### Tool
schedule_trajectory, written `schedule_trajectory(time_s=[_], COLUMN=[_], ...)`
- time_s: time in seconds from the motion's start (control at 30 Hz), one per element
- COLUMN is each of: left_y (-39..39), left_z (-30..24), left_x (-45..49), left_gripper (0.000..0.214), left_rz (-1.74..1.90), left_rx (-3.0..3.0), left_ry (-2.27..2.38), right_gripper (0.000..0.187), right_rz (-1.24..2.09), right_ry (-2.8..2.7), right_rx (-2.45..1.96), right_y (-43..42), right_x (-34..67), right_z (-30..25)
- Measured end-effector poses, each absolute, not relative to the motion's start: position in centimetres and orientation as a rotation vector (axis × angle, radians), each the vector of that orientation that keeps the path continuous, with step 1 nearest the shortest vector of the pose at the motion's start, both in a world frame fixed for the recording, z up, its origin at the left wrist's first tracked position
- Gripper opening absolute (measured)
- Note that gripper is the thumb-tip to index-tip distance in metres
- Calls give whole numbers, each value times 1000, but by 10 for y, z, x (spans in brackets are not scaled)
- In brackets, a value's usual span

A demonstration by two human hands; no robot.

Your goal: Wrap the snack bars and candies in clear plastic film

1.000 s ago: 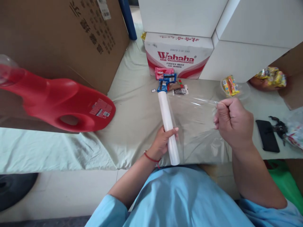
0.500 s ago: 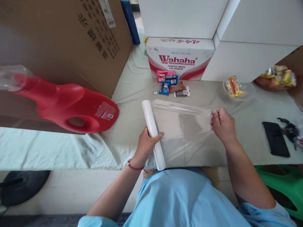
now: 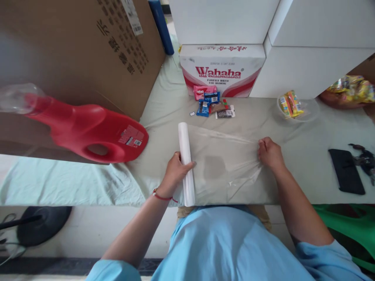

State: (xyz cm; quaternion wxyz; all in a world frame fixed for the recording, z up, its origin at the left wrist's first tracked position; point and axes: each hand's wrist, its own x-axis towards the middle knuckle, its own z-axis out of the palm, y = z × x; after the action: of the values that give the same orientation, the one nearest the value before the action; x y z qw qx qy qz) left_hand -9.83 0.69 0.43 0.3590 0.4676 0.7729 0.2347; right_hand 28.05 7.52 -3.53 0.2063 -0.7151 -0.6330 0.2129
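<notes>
My left hand (image 3: 175,171) is wrapped round a white roll of cling film (image 3: 185,162) that lies near the table's front edge. A sheet of clear film (image 3: 225,164) stretches from the roll to the right, low over the cloth. My right hand (image 3: 269,153) pinches the free end of that sheet. A red string circles my left wrist. Beyond the sheet lie several small snack packets (image 3: 212,103), pink, blue and brown.
A red detergent jug (image 3: 88,130) lies on its side at left, before a big brown carton (image 3: 79,50). A Wahaha water box (image 3: 222,70) and white boxes (image 3: 307,47) line the back. A clear bowl of sweets (image 3: 291,105) and a black phone (image 3: 346,171) sit at right.
The roll has shifted left and the sheet has been drawn out wider. My right hand has come down from above the table to the cloth, and the film now lies lower.
</notes>
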Motion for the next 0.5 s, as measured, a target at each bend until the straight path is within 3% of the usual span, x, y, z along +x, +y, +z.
schedule_trajectory(time_s=[0.27, 0.37, 0.5], left_y=[15, 15, 16], left_z=[5, 11, 16], left_x=[-107, -106, -112], left_gripper=[52, 67, 56], left_rz=[564, 531, 552], left_rx=[1197, 1275, 1397], left_ry=[2037, 2050, 2051], right_gripper=[27, 33, 44], right_rz=[731, 643, 471], right_ry=[-1665, -1657, -1671], right_rx=[-2043, -2057, -2061], right_y=[68, 64, 57], right_x=[284, 286, 287], right_z=[-32, -32, -33])
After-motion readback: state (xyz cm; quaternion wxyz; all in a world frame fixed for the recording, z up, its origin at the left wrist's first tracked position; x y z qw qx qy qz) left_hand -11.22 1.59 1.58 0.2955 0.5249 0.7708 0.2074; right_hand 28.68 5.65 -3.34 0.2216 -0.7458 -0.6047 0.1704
